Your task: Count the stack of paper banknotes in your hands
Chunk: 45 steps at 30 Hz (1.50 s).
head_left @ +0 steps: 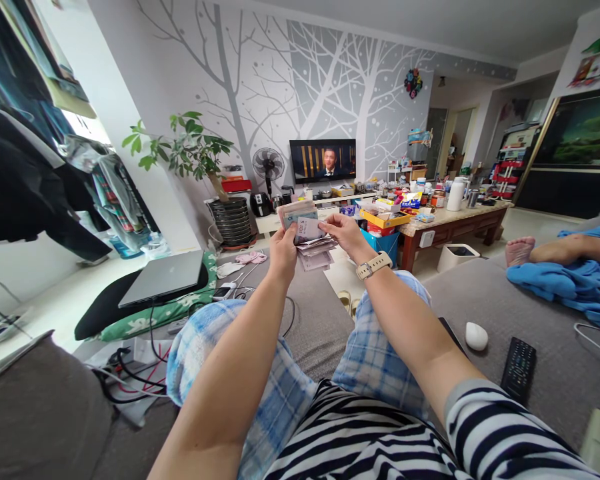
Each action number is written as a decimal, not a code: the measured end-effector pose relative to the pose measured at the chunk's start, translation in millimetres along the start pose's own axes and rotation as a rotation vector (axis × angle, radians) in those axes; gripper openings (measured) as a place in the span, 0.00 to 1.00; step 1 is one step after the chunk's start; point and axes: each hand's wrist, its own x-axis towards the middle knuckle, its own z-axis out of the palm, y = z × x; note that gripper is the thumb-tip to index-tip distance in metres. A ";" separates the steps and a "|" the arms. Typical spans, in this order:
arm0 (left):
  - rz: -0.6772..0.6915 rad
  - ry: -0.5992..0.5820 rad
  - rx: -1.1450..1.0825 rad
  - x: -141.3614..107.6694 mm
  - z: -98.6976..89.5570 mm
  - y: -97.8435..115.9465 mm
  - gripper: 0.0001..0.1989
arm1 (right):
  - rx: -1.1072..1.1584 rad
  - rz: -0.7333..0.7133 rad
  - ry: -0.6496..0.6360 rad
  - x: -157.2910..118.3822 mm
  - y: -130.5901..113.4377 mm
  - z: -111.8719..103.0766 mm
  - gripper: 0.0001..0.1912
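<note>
My left hand (283, 252) is closed around a stack of banknotes (296, 212), pinkish and bluish, held upright in front of me. My right hand (344, 233) pinches the right edge of a pale note (309, 229) at the front of the stack, and a watch with a beige strap (374, 265) is on that wrist. Just below the hands, more pale paper slips (316, 257) fan out in layers; whether they are held or lie on the grey sofa (310, 333) I cannot tell.
A closed laptop (164, 279) lies on a green cushion to the left, with cables below it. To the right are a white mouse (476, 337), a black remote (519, 368) and another person's bare foot (520, 251). A cluttered wooden table (450, 225) stands beyond.
</note>
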 end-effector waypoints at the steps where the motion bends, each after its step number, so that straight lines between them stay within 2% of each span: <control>1: -0.004 0.003 -0.007 0.4 -0.2 -0.3 0.11 | 0.009 0.000 -0.003 0.1 0.2 0.0 0.20; 19: 0.000 0.007 -0.022 6.5 -5.0 -5.9 0.13 | 0.030 0.017 -0.028 -0.9 -0.9 -0.5 0.14; 45: -0.003 0.000 -0.035 5.1 -3.7 -3.1 0.15 | 0.114 0.038 -0.062 -2.5 -3.7 0.3 0.14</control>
